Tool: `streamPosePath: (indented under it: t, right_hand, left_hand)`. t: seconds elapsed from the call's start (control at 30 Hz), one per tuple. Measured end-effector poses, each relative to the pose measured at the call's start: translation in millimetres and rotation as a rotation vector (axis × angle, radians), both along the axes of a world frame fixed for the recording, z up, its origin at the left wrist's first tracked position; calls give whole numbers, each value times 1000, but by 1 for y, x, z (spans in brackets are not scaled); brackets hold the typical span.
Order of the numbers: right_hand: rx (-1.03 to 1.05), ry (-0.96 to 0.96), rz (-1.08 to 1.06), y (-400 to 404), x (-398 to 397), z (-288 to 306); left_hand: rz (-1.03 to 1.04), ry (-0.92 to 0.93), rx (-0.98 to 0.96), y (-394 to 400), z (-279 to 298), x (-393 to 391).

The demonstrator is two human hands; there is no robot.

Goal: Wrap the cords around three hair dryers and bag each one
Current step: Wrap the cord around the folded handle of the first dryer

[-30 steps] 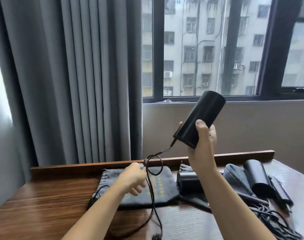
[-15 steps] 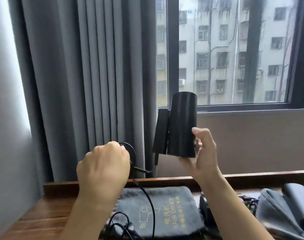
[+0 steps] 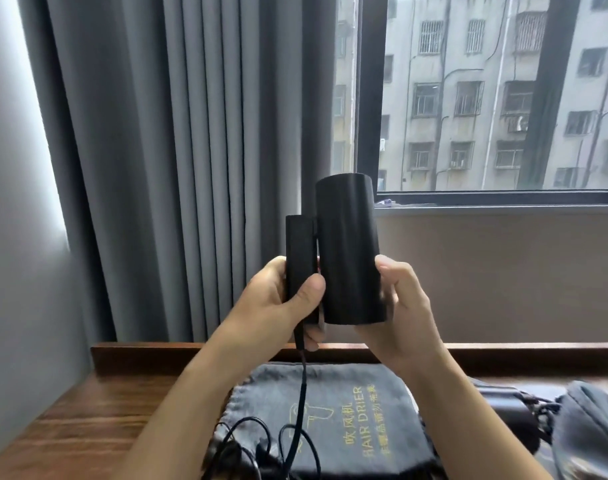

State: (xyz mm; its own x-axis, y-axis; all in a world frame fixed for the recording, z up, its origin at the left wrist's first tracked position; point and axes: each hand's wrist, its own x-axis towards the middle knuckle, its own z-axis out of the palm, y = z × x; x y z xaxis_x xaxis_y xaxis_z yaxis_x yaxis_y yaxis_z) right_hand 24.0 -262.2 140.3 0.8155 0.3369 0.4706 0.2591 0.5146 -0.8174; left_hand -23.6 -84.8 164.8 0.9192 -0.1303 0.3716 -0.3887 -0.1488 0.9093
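1. Upright at the centre of the frame, a black folding hair dryer [image 3: 347, 251] is held in the air above the wooden table [image 3: 87, 417], its barrel standing vertical with the folded handle [image 3: 300, 258] lying parallel against its left side.
2. Left hand [image 3: 281, 306]: the thumb lies curled across the front of the handle and the fingers wrap behind it, so this hand grips the handle.
3. Right hand [image 3: 399, 313]: the thumb presses the barrel's lower right side and the fingers curl round its far side, gripping the barrel.
4. Black power cord [image 3: 303, 393]: it leaves the bottom of the handle, hangs straight down, and ends in loose loops at the lower centre of the frame.
5. Grey drawstring bag [image 3: 358, 410]: printed "HAIR DRIER" in yellow, it lies flat on the table below the hands, with the cord loops resting on its near edge.
6. Lower right of the frame: another grey bag [image 3: 586, 427] and a second black dryer [image 3: 503, 414] lie partly cut off.
7. Grey curtains [image 3: 150, 150] fill the upper left; a window [image 3: 486, 98] onto an apartment block fills the upper right.
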Motion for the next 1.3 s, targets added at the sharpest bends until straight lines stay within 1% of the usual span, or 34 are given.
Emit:
streamPosePath:
  t: [0.1, 0.2, 0.27, 0.33, 0.4, 0.47, 0.53, 0.63, 0.7, 0.77, 0.83, 0.87, 0.9, 0.93, 1.0, 1.03, 1.07, 1.13, 1.17, 1.2, 1.23, 1.3]
  right_hand:
    - [-184, -52, -179, 4, 5, -3]
    - [-351, -81, -280, 8, 6, -6]
    - [-345, -38, -267, 13, 5, -10]
    - [-341, -30, -318, 18, 6, -15]
    - [-378, -43, -373, 21, 6, -17]
    - [-448, -57, -388, 19, 7, -17]
    - [-505, -79, -392, 16, 8, -18]
    - [-419, -49, -370, 23, 9, -24]
    - [-357, -33, -377, 28, 9, -26]
    - [-263, -18, -307, 31, 10, -29]
    - [-121, 28, -171, 36, 11, -33]
    - [-78, 104, -125, 39, 11, -35]
    - [-84, 208, -82, 41, 10, -38]
    - [-141, 305, -13, 43, 9, -42]
    - [-352, 385, 242, 51, 2, -48]
    - [-473, 365, 391, 55, -1, -52]
    - [-592, 307, 517, 58, -6, -55]
    - [-781, 121, 615, 59, -10, -59]
    - [-831, 58, 631, 58, -11, -59]
    - [-843, 67, 635, 56, -11, -57]
    - [-816, 117, 609, 52, -9, -54]
    - [-651, 253, 513, 45, -5, -44]
  left_hand:
    - [-28, -44, -4, 3, -14, 15]
    - [82, -181, 89, 2, -29, 29]
    - [169, -254, 143, -1, -38, 37]
    - [202, -272, 137, -2, -45, 43]
    - [191, -225, 79, -2, -52, 47]
    - [155, -172, -2, -2, -52, 48]
    - [143, -159, -63, -4, -51, 48]
    - [118, -134, -135, -4, -48, 47]
    - [97, -127, -140, -1, -49, 48]
    - [80, -149, -219, 0, -47, 46]
    - [136, -177, -340, 0, -40, 43]
    - [181, -187, -403, 0, -36, 42]
    - [215, -203, -459, 2, -32, 42]
    - [242, -224, -489, 5, -27, 41]
    - [293, -300, -509, 15, -20, 39]
    - [306, -346, -517, 21, -17, 37]
    - [314, -386, -530, 29, -14, 36]
    - [323, -446, -558, 45, -8, 36]
    - [327, -464, -563, 55, -5, 36]
    - [335, -473, -554, 65, -2, 37]
    - [335, -477, -538, 75, 0, 37]
    - [319, -456, -475, 88, 1, 37]
